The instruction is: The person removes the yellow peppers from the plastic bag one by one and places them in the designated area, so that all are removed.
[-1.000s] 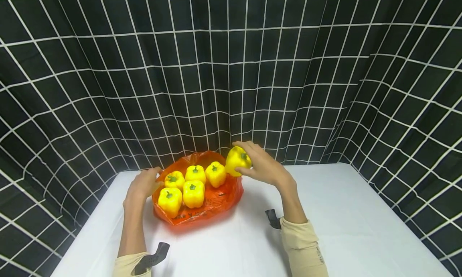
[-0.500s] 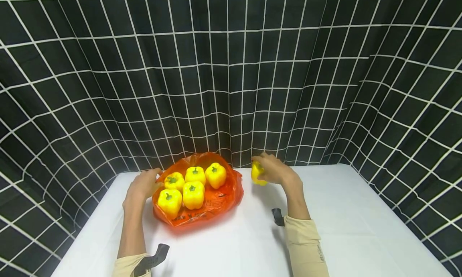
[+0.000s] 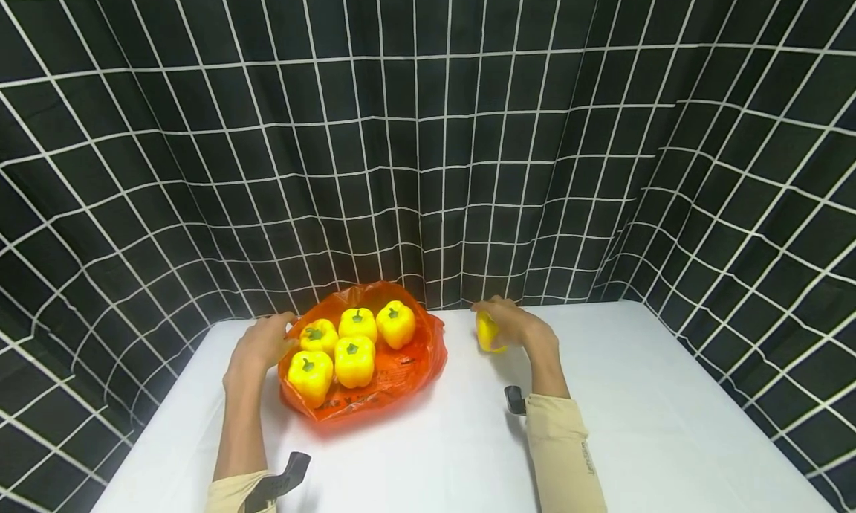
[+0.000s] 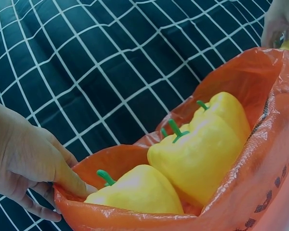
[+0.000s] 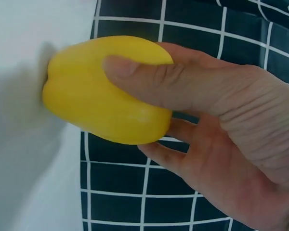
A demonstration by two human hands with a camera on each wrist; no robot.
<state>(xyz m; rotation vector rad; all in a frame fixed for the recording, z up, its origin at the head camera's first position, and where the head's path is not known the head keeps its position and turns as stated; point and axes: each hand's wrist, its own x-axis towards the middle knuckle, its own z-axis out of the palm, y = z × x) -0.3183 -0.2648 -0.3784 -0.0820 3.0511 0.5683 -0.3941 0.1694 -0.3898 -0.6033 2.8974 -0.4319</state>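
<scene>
My right hand grips a yellow bell pepper at the back of the table, right of the bag. In the right wrist view the thumb lies across its side, and its far end is at the white tabletop. Its stem is hidden by the hand. An orange plastic bag lies open with several yellow bell peppers inside, green stems showing. My left hand holds the bag's left rim; in the left wrist view its thumb is inside the rim and its other fingers are outside.
The white table ends at a dark curtain with a white grid, which rises behind it and along both sides. Black wrist mounts stick out from both beige sleeves.
My right hand has carried the bell pepper from above the bag's right edge rightward and down to the tabletop. The left hand stays at the bag's rim. The head view has shifted slightly.
</scene>
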